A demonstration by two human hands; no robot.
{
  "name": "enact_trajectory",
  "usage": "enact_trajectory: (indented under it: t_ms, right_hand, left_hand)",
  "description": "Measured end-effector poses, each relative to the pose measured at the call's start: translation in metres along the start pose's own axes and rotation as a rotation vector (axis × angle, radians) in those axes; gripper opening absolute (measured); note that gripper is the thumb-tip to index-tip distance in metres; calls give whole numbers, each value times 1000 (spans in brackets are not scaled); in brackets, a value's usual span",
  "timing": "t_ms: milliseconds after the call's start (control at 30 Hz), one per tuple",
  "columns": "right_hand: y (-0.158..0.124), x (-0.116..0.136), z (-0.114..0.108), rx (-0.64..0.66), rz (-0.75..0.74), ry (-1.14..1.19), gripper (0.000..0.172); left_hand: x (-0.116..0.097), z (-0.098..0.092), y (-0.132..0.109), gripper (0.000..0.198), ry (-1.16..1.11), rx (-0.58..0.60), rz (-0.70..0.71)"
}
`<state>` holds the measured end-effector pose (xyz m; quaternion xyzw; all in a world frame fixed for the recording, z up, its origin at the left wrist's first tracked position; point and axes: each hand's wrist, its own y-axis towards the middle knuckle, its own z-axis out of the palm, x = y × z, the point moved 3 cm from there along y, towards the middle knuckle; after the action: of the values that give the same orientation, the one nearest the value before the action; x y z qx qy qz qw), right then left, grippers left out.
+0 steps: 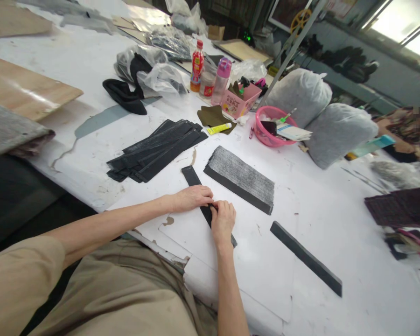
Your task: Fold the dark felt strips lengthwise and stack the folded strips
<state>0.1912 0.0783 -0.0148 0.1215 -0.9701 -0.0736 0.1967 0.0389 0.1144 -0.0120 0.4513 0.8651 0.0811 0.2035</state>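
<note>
"Where's the dark strip (pixel 206 214)?"
"Beneath both hands, slanting just in from the table's (pixel 259 284) near edge. The left hand (pixel 192 196) and right hand (pixel 224 219) meet around its middle, fingers curled, tips touching it; whether they pinch it, I can't tell."
"Textures?"
"The strip's long, narrow, smooth-looking. Farther from that edge sits an oblong stack (pixel 243 176), its top fuzzy grey, its side dark."

Workshop, apparently textile: broad white worktable (pixel 311 191), piled black strips (pixel 161 149), bulging sacks (pixel 341 133).
</note>
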Motion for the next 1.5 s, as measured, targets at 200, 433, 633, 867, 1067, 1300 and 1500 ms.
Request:
enact_trajectory:
  t_ms: [200, 433, 633, 867, 1067, 1300, 1500]
  right_hand:
    - [-10, -5, -6, -8, -5, 48, 8]
    - [-14, -7, -9, 39, -3, 7, 7]
    - [-17, -8, -10, 36, -16, 8, 4]
    - [-28, -15, -13, 25, -15, 37, 7]
    - [-13, -10, -7, 19, -5, 5, 9]
    - [-11, -11, -10, 30, -13, 29, 9]
    - [-22, -14, -15, 36, -3, 7, 9]
  left_hand:
    - [-7, 4, -2, 12, -10, 13, -86]
    - [-13, 4, 2, 13, 2, 68, -65]
    - [-18, 12, 2, 12, -54, 24, -94]
    - [-25, 10, -1, 18, -20, 35, -94]
    - [-16, 11, 0, 20, -44, 6, -66]
    - [-13, 12, 1, 20, -73, -2, -78]
    - [-19, 9, 0, 20, -63, -12, -69]
